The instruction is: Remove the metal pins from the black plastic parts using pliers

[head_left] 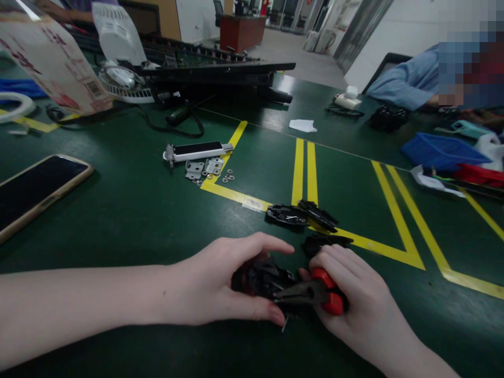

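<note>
My left hand (232, 283) is wrapped round a black plastic part (270, 278), thumb below and fingers above. My right hand (350, 299) grips pliers (301, 293) by their red handles. The jaws point left and lie against the black part near my left thumb; whether they are closed on anything is too small to tell. A thin metal piece (285, 324) sticks out below the part. Just beyond my hands lie several black plastic pieces: one flat (286, 214), one tilted beside it (319, 216), and one (323, 242) close to my right knuckles.
Metal brackets (203, 168) and small rings lie by a white-and-black strip (199, 151). A phone (39, 189) is at left. Behind are a bag (55, 63), cables and a black frame (220, 72). A person's blue sleeve (409, 79) and a blue tray (443, 151) are at right.
</note>
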{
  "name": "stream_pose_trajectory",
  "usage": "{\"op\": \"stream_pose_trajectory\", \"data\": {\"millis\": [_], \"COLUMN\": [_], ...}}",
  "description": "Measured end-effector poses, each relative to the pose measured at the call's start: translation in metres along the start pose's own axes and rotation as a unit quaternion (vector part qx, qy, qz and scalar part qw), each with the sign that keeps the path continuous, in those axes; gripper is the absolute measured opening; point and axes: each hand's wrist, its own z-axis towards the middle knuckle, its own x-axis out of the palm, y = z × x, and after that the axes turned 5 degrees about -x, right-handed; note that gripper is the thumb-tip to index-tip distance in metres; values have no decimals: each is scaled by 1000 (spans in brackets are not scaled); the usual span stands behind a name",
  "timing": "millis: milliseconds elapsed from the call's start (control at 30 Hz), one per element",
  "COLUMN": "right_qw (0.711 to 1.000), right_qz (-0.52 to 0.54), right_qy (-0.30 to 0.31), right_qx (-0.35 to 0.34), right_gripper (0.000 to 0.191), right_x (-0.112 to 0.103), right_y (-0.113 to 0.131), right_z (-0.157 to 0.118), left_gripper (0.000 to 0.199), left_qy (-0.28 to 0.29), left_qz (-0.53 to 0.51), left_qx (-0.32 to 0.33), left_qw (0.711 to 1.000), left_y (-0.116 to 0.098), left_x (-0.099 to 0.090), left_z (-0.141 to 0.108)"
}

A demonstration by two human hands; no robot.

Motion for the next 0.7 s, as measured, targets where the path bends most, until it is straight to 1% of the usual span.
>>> {"op": "stream_pose_trajectory", "data": {"millis": [100,200,267,367,433,567,700], "right_qw": [1000,1000,1000,1000,999,998,999], "right_qz": [-7,-19,-23,-22,-22,-17,1], "right_qy": [-1,-3,-10,-20,-21,-3,9], "right_qx": [2,-3,-8,-5,9,53,31], "right_gripper": [13,14,13,13,12,11,14], "right_x": [0,1,2,4,5,6,6], "right_y": [0,-1,-1,3,7,10,5], "right_z": [-1,-1,1,1,0,-3,-3], "left_gripper": [77,78,73,55,48,41,41], "left_qy": [26,46,53,66,76,80,77], "left_qz": [-57,-85,-91,-96,-96,-100,-103], "left_qx": [-30,-61,-71,-69,-70,-67,-63], "left_qw": [998,993,992,991,990,989,990], "left_y": [-3,-6,-6,-6,-6,-6,-6], "left_x": [-1,-2,-2,-3,-3,-4,-4], "left_z": [1,5,7,8,9,8,8]}}
